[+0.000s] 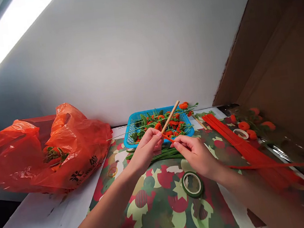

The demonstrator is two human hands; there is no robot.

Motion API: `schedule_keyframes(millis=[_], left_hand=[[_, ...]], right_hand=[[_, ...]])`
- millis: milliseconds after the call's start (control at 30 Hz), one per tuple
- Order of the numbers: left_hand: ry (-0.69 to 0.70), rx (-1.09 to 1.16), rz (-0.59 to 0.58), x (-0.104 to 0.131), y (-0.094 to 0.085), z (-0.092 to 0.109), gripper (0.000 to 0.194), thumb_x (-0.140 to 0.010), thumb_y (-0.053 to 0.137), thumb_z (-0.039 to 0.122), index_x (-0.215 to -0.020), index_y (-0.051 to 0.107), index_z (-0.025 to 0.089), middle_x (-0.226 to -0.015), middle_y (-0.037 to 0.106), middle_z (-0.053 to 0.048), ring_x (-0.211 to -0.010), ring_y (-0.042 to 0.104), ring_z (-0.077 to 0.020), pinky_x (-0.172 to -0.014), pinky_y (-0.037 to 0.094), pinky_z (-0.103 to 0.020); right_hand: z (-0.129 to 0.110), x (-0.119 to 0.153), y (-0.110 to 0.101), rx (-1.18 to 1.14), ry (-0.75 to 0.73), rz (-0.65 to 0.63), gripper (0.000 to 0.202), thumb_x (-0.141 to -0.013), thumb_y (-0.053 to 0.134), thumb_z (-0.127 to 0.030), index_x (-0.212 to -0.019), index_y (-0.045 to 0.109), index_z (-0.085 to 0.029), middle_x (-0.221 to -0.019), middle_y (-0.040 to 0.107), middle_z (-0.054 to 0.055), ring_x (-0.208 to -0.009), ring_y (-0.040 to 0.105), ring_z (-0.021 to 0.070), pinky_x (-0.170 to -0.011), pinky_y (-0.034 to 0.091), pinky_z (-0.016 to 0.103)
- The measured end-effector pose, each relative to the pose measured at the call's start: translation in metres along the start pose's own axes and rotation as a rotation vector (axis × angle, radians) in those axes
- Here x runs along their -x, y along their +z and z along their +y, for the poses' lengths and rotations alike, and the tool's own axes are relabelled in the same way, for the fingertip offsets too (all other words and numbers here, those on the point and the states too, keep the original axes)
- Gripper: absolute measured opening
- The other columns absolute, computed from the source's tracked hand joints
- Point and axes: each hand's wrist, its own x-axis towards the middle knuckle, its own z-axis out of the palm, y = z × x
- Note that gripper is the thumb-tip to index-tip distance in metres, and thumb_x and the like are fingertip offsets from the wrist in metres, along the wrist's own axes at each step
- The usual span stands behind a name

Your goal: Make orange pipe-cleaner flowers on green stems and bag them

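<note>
Left hand (150,142) grips a wooden stick (170,117) low as right hand (196,154) pinches an orange chenille stem (167,138), likely light, bendable, best held near the stick

1 glaring tube light (12,33) upper left, dim right side, blurred lower right, stretched edges

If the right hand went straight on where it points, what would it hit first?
Probably the left hand, just across the orange strip that the right hand holds, though depth is hard to judge here.
</note>
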Motion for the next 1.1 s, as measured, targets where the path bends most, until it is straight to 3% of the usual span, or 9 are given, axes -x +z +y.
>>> schedule_keyframes(millis=[233,367,467,567,667,767,967,1100], left_hand=[[0.022,0.049,-0.002,-0.002,-0.001,0.000,0.027,-0.082,0.061,0.038,-0.078,0.043,0.018,-0.061,0.040,0.007,-0.048,0.026,-0.0037,-0.047,0.019,-0.018],[0.022,0.056,-0.041,-0.004,-0.007,0.001,0.029,-0.079,0.065,0.038,-0.078,0.043,0.019,-0.059,0.040,0.007,-0.050,0.030,-0.0049,-0.048,0.021,-0.018],[-0.024,0.023,-0.152,-0.004,-0.014,0.003,0.032,-0.077,0.068,0.039,-0.076,0.043,0.018,-0.059,0.040,0.007,-0.051,0.031,-0.0056,-0.049,0.022,-0.019],[-0.098,-0.099,-0.333,-0.002,-0.017,0.004,0.032,-0.077,0.068,0.039,-0.073,0.045,0.017,-0.058,0.040,0.006,-0.052,0.033,-0.0064,-0.050,0.023,-0.021],[-0.158,-0.254,-0.496,-0.001,-0.017,0.005,0.029,-0.078,0.066,0.038,-0.073,0.049,0.016,-0.061,0.045,0.005,-0.056,0.035,-0.0073,-0.052,0.026,-0.021],[-0.176,-0.400,-0.548,0.000,-0.016,0.005,0.027,-0.082,0.061,0.039,-0.076,0.049,0.016,-0.065,0.048,0.003,-0.059,0.039,-0.0084,-0.053,0.029,-0.021],[-0.168,-0.618,-0.518,0.001,-0.014,0.002,0.025,-0.084,0.055,0.041,-0.078,0.048,0.018,-0.068,0.051,0.003,-0.060,0.045,-0.0100,-0.052,0.034,-0.020],[-0.120,-0.656,-0.404,0.002,-0.010,-0.004,0.023,-0.085,0.052,0.040,-0.078,0.047,0.019,-0.064,0.051,0.004,-0.058,0.044,-0.0104,-0.051,0.033,-0.021]], right_hand=[[0.000,0.000,0.001,-0.045,0.019,-0.025,0.027,-0.092,0.043,-0.036,-0.077,0.056,-0.018,-0.058,0.036,-0.005,-0.054,0.033,0.0105,-0.051,0.028,0.023],[0.003,-0.006,-0.007,-0.154,0.026,-0.123,0.028,-0.089,0.047,-0.038,-0.079,0.062,-0.016,-0.061,0.042,-0.004,-0.055,0.035,0.0093,-0.050,0.029,0.022],[0.008,-0.014,-0.021,-0.239,0.089,-0.230,0.029,-0.085,0.053,-0.040,-0.077,0.066,-0.015,-0.063,0.049,-0.002,-0.054,0.039,0.0085,-0.049,0.030,0.021],[0.010,-0.019,-0.036,-0.243,0.158,-0.335,0.027,-0.079,0.061,-0.040,-0.073,0.067,-0.014,-0.062,0.053,-0.001,-0.054,0.042,0.0087,-0.048,0.030,0.021],[0.006,-0.018,-0.045,-0.126,0.160,-0.389,0.025,-0.078,0.062,-0.037,-0.071,0.067,-0.013,-0.057,0.051,-0.002,-0.049,0.038,0.0078,-0.044,0.027,0.021],[-0.001,-0.014,-0.045,0.080,0.081,-0.357,0.024,-0.081,0.057,-0.033,-0.068,0.065,-0.015,-0.051,0.044,-0.004,-0.045,0.031,0.0070,-0.042,0.022,0.021],[-0.014,-0.004,-0.034,0.476,-0.178,-0.241,0.022,-0.082,0.051,-0.020,-0.066,0.066,-0.018,-0.052,0.052,-0.003,-0.049,0.039,0.0092,-0.049,0.023,0.024],[-0.017,0.000,-0.028,0.662,-0.261,-0.189,0.022,-0.084,0.050,-0.018,-0.069,0.066,-0.019,-0.058,0.060,-0.001,-0.052,0.045,0.0104,-0.052,0.022,0.026]])
